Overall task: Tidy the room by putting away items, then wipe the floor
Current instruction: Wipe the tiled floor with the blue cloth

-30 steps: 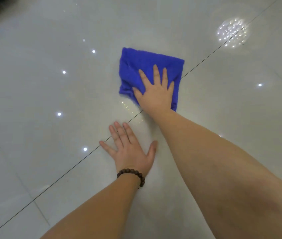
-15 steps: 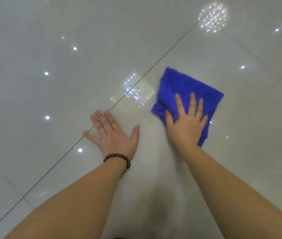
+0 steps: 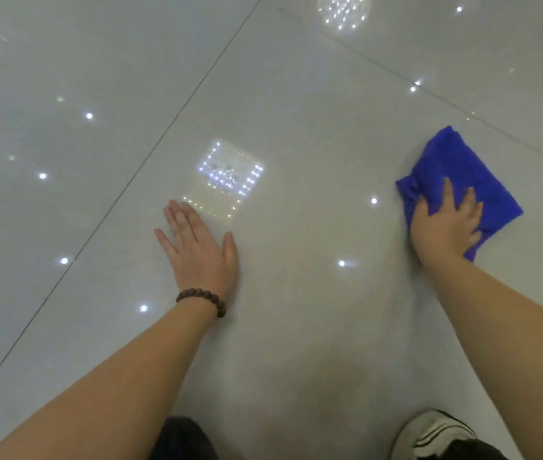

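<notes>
A folded blue cloth (image 3: 452, 167) lies flat on the glossy grey tiled floor (image 3: 296, 310) at the right. My right hand (image 3: 442, 227) presses down on the cloth's near half, fingers spread over it. My left hand (image 3: 197, 247) rests flat on the bare floor at the centre-left, fingers together, holding nothing. A dark bead bracelet (image 3: 203, 298) sits on its wrist.
Dark grout lines (image 3: 150, 154) cross the floor diagonally. Ceiling lights reflect off the tiles as bright spots and a square patch (image 3: 227, 177). My shoe (image 3: 436, 433) and dark trouser knee (image 3: 187, 439) show at the bottom edge.
My right hand has slid the blue cloth from the upper middle of the floor over to the right. My left hand has stayed planted on the floor.
</notes>
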